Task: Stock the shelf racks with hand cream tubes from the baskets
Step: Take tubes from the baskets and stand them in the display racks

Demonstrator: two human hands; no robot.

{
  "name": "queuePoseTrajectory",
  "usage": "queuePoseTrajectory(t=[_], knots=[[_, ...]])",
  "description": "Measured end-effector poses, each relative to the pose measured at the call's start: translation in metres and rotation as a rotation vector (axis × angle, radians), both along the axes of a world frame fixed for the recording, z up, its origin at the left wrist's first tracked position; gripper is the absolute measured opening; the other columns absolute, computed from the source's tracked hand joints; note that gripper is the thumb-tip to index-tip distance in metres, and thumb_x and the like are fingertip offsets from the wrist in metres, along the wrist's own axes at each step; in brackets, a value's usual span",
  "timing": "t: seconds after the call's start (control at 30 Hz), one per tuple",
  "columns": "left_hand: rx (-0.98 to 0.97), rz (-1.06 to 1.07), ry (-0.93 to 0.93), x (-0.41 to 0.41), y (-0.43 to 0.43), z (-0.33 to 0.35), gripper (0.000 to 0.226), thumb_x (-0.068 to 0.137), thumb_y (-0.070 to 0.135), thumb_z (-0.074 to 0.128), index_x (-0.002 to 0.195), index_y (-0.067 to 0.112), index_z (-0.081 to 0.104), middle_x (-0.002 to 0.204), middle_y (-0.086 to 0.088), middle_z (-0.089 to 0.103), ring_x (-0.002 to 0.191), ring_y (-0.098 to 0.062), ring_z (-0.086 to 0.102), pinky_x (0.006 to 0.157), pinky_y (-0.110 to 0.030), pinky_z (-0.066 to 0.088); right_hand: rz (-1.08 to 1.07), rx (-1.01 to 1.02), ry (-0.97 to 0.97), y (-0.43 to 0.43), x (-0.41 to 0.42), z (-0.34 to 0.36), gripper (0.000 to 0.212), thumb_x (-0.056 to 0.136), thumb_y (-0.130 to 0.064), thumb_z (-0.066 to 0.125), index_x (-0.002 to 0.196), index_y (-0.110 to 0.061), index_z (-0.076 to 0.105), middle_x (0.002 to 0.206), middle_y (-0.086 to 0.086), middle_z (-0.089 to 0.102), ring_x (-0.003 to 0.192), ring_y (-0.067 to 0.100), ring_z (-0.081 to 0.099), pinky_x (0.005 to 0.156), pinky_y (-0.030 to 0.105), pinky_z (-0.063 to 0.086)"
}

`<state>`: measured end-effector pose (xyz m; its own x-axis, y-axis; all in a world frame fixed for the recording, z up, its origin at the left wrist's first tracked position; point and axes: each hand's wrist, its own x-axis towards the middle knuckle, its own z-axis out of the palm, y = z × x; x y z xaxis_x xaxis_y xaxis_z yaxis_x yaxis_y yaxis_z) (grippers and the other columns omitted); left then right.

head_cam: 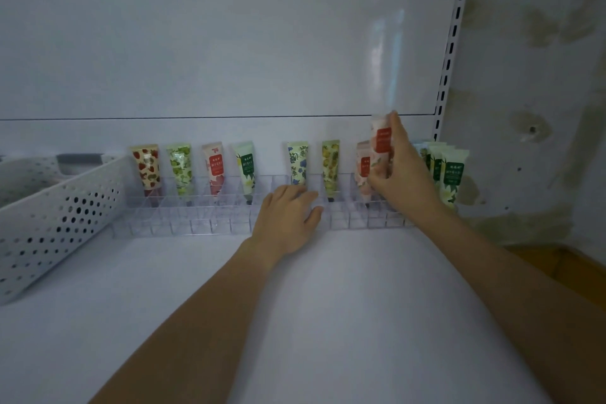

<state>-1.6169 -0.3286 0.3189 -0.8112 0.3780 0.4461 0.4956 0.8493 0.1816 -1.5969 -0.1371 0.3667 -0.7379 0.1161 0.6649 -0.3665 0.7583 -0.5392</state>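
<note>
Pinched between thumb and curled fingers, a pink tube [380, 136] with a red label stands upright in the right hand [401, 174], above the right part of the clear rack [196, 223]. The tube's lower end is hidden behind the fingers, so whether it reaches a compartment cannot be told. The left hand [288, 213] rests on the rack's middle with loose, slightly spread fingers and holds nothing.

Just behind the held tube stands a second pink tube [363, 170], partly covered by it. Right of the hand, a cluster of green-label tubes [454, 174] overlaps, and the wrist cuts off their lower left. Their count is hard to make out.

Along the rack's back row, caps down, stand a strawberry tube [147, 167], a green-fruit tube [179, 167], a pink red-label tube [214, 170], a white green-label tube [246, 170], a blue-flower tube [297, 162] and a yellow-fruit tube [330, 167]. The clear dividers blur together.

A white perforated basket [49, 216] sits at the left, cut off by the edge, and its contents are out of sight. Everything rests on the white shelf [295, 305] in front of a white back panel [229, 43], with a slotted upright [454, 43] and a stained wall [541, 75] at the right.
</note>
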Motion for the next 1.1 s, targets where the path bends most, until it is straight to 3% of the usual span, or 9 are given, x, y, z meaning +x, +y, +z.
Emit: queuePoseTrajectory(t=[0.1, 0.23, 0.4, 0.5, 0.63, 0.77, 0.87, 1.1], knots=[[-0.021, 0.013, -0.043, 0.000, 0.002, -0.001, 0.043, 0.099, 0.035, 0.033, 0.139, 0.021, 0.040, 0.149, -0.003, 0.032, 0.138, -0.022, 0.025, 0.113, -0.036, 0.018, -0.028, -0.028, 0.049, 0.011, -0.001, 0.007, 0.093, 0.086, -0.005, 0.057, 0.146, -0.039, -0.005, 0.103, 0.008, 0.053, 0.073, 0.018, 0.058, 0.067, 0.031, 0.052], [-0.015, 0.024, -0.066, 0.003, 0.003, 0.000, 0.043, 0.099, 0.034, 0.031, 0.139, 0.021, 0.039, 0.149, -0.004, 0.030, 0.138, -0.023, 0.023, 0.113, -0.037, 0.016, -0.020, -0.012, 0.068, 0.021, -0.004, 0.015, 0.079, 0.086, -0.014, 0.061, 0.144, -0.038, 0.013, 0.087, 0.002, 0.057, 0.070, 0.015, 0.058, 0.067, 0.037, 0.053], [-0.004, 0.020, -0.085, 0.004, 0.004, 0.002, 0.043, 0.099, 0.034, 0.032, 0.139, 0.021, 0.040, 0.150, -0.003, 0.030, 0.138, -0.022, 0.021, 0.114, -0.038, 0.016, -0.204, 0.189, 0.096, 0.025, -0.017, 0.010, 0.075, 0.079, -0.022, 0.068, 0.139, -0.031, 0.023, 0.110, 0.015, 0.052, 0.097, 0.024, 0.048, 0.079, 0.032, 0.042], [-0.005, 0.018, -0.085, 0.004, 0.004, 0.003, 0.042, 0.099, 0.034, 0.032, 0.139, 0.021, 0.040, 0.149, -0.003, 0.030, 0.138, -0.022, 0.021, 0.113, -0.038, 0.016, -0.262, 0.283, 0.066, 0.028, -0.022, 0.005, 0.075, 0.076, -0.022, 0.070, 0.139, -0.024, 0.029, 0.117, 0.019, 0.045, 0.110, 0.031, 0.041, 0.091, 0.037, 0.036], [-0.016, 0.021, -0.095, 0.005, 0.004, 0.003, 0.043, 0.099, 0.034, 0.031, 0.139, 0.021, 0.039, 0.149, -0.003, 0.029, 0.138, -0.022, 0.020, 0.114, -0.040, 0.015, -0.274, 0.426, 0.028, 0.033, -0.028, -0.005, 0.066, 0.077, -0.024, 0.070, 0.135, -0.015, 0.039, 0.125, 0.017, 0.050, 0.120, 0.031, 0.033, 0.097, 0.039, 0.028], [-0.022, 0.022, -0.082, 0.004, 0.004, 0.002, 0.043, 0.099, 0.035, 0.031, 0.139, 0.022, 0.039, 0.150, -0.003, 0.028, 0.138, -0.022, 0.020, 0.114, -0.041, 0.015, -0.319, 0.509, -0.045, 0.041, -0.031, -0.008, 0.067, 0.081, -0.029, 0.068, 0.139, -0.015, 0.038, 0.146, 0.015, 0.027, 0.133, 0.033, 0.021, 0.109, 0.041, 0.016], [-0.026, 0.021, -0.076, 0.004, 0.004, 0.001, 0.043, 0.099, 0.035, 0.031, 0.139, 0.021, 0.039, 0.149, -0.003, 0.029, 0.138, -0.023, 0.020, 0.114, -0.042, 0.015, -0.305, 0.534, -0.036, 0.040, -0.025, -0.010, 0.072, 0.083, -0.027, 0.066, 0.144, -0.014, 0.029, 0.150, 0.018, 0.017, 0.137, 0.034, 0.015, 0.112, 0.042, 0.012], [0.040, 0.068, 0.006, 0.006, 0.010, 0.010, 0.040, 0.098, 0.030, 0.034, 0.135, 0.018, 0.044, 0.144, -0.006, 0.038, 0.133, -0.024, 0.030, 0.109, -0.039, 0.026, -0.276, 0.493, 0.047, 0.026, -0.011, -0.006, 0.070, 0.087, -0.020, 0.061, 0.146, -0.012, 0.025, 0.147, 0.021, 0.025, 0.135, 0.037, 0.022, 0.112, 0.046, 0.016]])
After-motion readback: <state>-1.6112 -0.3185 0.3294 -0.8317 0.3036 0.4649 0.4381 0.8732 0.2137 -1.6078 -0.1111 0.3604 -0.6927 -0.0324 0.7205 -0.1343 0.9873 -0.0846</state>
